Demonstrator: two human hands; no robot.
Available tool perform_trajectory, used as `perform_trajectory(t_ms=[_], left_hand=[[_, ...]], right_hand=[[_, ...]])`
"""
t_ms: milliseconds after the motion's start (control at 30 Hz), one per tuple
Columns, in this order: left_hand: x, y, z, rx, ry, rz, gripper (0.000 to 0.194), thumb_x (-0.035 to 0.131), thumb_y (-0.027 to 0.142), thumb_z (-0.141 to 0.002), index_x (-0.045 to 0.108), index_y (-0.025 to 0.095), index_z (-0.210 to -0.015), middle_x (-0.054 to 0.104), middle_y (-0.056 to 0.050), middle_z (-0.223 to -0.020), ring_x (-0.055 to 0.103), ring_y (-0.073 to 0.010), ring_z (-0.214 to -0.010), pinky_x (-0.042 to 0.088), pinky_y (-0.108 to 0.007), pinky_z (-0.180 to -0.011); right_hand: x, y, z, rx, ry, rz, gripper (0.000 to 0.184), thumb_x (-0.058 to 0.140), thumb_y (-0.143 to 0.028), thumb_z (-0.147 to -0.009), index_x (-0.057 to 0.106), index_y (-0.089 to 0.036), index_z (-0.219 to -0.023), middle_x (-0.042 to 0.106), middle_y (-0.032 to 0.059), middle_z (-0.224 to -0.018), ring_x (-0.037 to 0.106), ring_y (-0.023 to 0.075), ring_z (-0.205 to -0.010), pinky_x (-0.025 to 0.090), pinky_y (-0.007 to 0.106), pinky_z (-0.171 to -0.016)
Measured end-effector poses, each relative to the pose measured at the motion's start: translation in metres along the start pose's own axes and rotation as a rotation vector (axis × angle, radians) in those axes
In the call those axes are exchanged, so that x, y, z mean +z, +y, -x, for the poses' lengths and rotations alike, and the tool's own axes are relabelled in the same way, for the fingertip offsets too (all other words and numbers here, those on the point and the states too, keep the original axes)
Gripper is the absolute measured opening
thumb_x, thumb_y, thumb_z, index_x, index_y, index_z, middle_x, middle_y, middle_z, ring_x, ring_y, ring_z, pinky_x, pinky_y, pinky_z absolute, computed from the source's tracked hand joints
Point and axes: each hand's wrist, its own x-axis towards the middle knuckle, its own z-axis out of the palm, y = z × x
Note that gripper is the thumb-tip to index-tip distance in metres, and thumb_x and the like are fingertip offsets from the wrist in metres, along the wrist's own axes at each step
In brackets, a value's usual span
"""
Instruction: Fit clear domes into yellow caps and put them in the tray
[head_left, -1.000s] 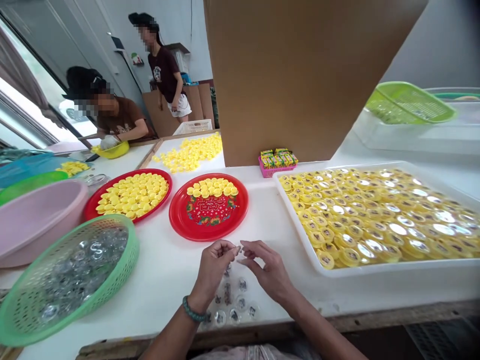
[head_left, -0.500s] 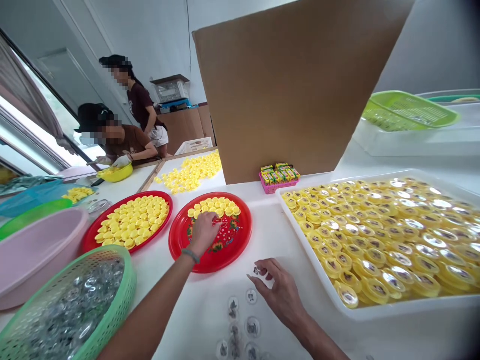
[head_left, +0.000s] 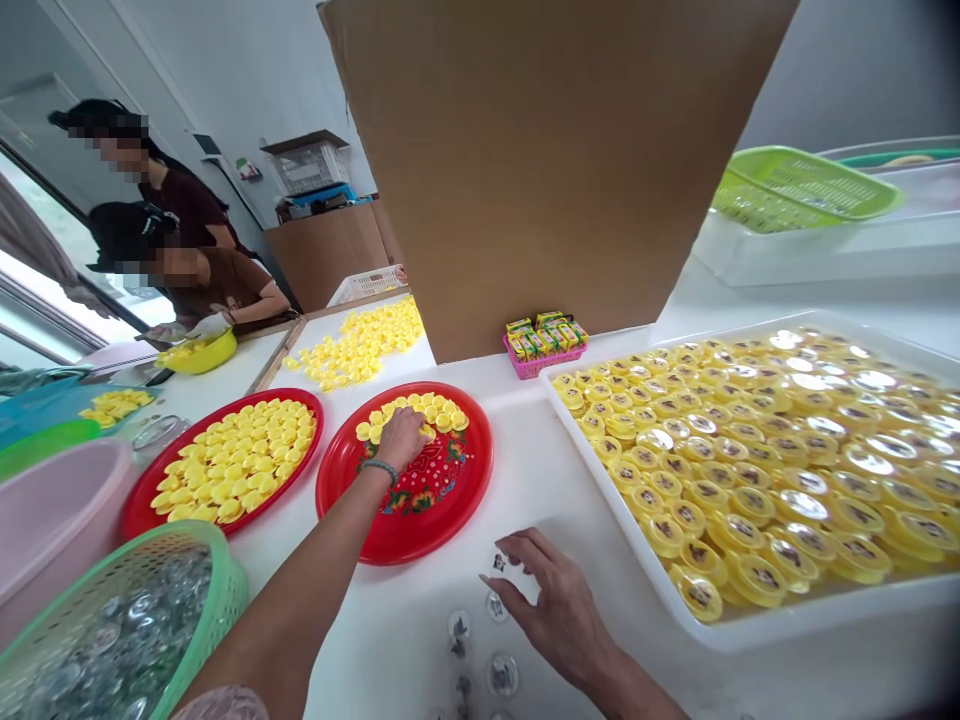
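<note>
My left hand (head_left: 403,440) is over the red tray (head_left: 450,520), its curled fingers down among the yellow round caps (head_left: 442,414) at the far rim; its fingertips are partly hidden, so what they grip does not show. Between the thumb and fingers of my right hand (head_left: 555,595) is a small clear disc with a dark printed picture (head_left: 499,563). Similar clear printed discs (head_left: 502,675) lie in rough rows on the white table just beneath that hand.
A white tray (head_left: 600,520) of yellow printed pieces is on the right. A second red tray (head_left: 319,410) of yellow caps and a green basket (head_left: 225,590) of clear pieces stand left. Beyond are a pink basket (head_left: 529,368), a cardboard sheet (head_left: 555,180) and two people (head_left: 225,290).
My left hand has moved farther in, from the tray's printed middle to the yellow caps. My right hand still pinches the clear disc. The whole view has shifted slightly.
</note>
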Motion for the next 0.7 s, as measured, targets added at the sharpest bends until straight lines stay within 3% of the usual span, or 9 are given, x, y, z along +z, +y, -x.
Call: perform_trajectory(t_ms=[267, 500, 700], left_hand=[[0.008, 0.007, 0.009, 0.047, -0.007, 0.129, 0.018, 0.063, 0.027, -0.075, 0.059, 0.018, -0.09, 0.064, -0.005, -0.087, 0.057, -0.0232, -0.085, 0.042, -0.03, -0.072], [0.021, 0.015, 0.007, 0.017, 0.003, 0.221, 0.032, 0.064, 0.027, -0.074, 0.059, 0.018, -0.104, 0.066, -0.006, -0.094, 0.058, -0.0221, -0.087, 0.043, -0.03, -0.074], [0.023, 0.025, 0.005, -0.043, 0.058, 0.232, 0.022, 0.066, 0.034, -0.072, 0.061, 0.017, -0.085, 0.065, -0.006, -0.082, 0.059, -0.0231, -0.079, 0.042, -0.03, -0.067]], right_hand=[[-0.001, 0.0, 0.0, 0.011, 0.009, -0.017, 0.02, 0.061, -0.019, -0.08, 0.054, -0.021, -0.098, 0.059, 0.0033, -0.085, 0.057, 0.0158, -0.074, 0.047, 0.027, -0.065], [-0.003, 0.001, -0.001, 0.081, 0.021, -0.052, 0.018, 0.062, -0.02, -0.079, 0.056, -0.02, -0.095, 0.058, 0.0026, -0.086, 0.056, 0.015, -0.074, 0.046, 0.027, -0.066], [0.001, 0.005, 0.001, 0.07, 0.011, -0.043, 0.018, 0.061, -0.021, -0.079, 0.056, -0.02, -0.096, 0.058, 0.0029, -0.085, 0.056, 0.0153, -0.074, 0.046, 0.028, -0.066]])
